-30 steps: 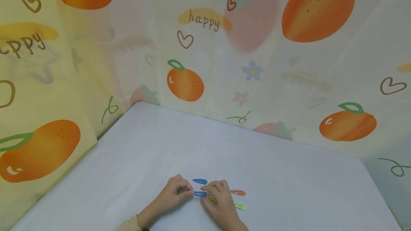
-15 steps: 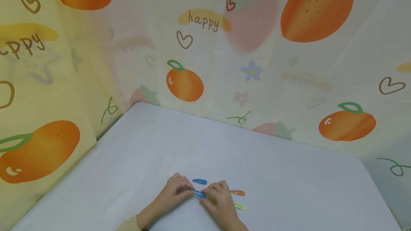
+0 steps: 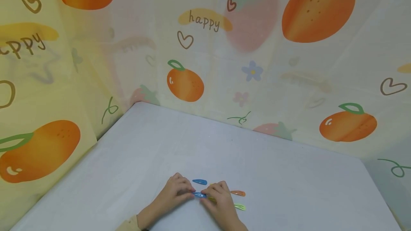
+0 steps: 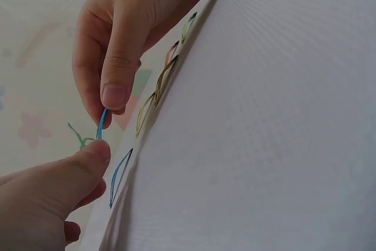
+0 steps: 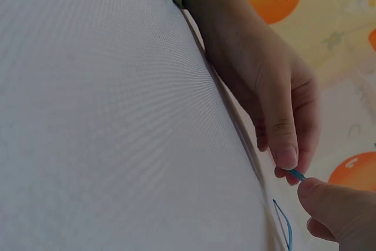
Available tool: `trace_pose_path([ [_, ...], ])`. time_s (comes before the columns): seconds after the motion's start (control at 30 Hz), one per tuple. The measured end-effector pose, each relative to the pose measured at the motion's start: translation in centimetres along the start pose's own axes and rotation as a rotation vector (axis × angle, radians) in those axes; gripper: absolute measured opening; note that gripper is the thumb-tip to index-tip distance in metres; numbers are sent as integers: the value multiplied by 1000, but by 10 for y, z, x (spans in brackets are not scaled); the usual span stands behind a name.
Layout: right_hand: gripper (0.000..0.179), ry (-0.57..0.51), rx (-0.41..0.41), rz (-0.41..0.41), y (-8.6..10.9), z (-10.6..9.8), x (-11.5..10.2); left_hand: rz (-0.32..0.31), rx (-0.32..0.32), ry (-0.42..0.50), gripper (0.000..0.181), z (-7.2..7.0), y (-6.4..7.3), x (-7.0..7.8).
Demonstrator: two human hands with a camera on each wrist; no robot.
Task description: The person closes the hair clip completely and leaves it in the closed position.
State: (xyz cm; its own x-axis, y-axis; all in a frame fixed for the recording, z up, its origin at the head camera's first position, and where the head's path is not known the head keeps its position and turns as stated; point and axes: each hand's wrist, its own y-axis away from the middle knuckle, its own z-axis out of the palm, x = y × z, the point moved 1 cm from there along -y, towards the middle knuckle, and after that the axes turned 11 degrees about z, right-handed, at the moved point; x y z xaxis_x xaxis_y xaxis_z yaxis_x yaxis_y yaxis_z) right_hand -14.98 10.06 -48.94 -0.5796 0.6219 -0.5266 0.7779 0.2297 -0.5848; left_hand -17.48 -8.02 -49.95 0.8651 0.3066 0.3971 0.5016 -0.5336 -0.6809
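Note:
A blue snap hair clip (image 3: 199, 195) is held between my two hands over the white table. My left hand (image 3: 176, 192) pinches its left end between thumb and fingers. At the other end, the thumb and fingers of my right hand (image 3: 221, 202) pinch it too. The left wrist view shows the held clip (image 4: 101, 124) spanning the small gap between both thumbs. Just beyond my hands a second blue hair clip (image 3: 199, 181) lies on the table. Yellow clips (image 4: 145, 113) are partly hidden behind my right hand in the head view.
To the right of my right hand lie an orange hair clip (image 3: 238, 193) and a light green hair clip (image 3: 240, 206). The white table (image 3: 289, 181) reaches back to a fruit-printed curtain (image 3: 218, 81), which also stands along the left side.
The blue clip in my hands tilted half a second ago and now sits nearer level. My left fingertips have edged slightly right along it. The other clips stay in place.

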Motion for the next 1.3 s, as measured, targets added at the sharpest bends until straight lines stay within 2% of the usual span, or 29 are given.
trace_pose_path([
  [0.07,16,-6,0,-1,0,0,0,31,20,-27,9,0,0,-1],
  [0.17,16,-12,-6,3,0,1,0,45,32,-67,8,1,0,-2],
  [0.47,13,49,-100,71,3,4,2,-12,-52,-78,4,1,1,-2],
  [0.6,14,62,-123,86,3,3,1,-31,-67,-75,4,1,1,-2],
  [1.0,14,82,-146,99,3,2,1,-23,-55,-114,5,1,2,-3],
  [1.3,14,79,-141,92,3,3,1,-62,-28,-110,6,2,2,-4],
])
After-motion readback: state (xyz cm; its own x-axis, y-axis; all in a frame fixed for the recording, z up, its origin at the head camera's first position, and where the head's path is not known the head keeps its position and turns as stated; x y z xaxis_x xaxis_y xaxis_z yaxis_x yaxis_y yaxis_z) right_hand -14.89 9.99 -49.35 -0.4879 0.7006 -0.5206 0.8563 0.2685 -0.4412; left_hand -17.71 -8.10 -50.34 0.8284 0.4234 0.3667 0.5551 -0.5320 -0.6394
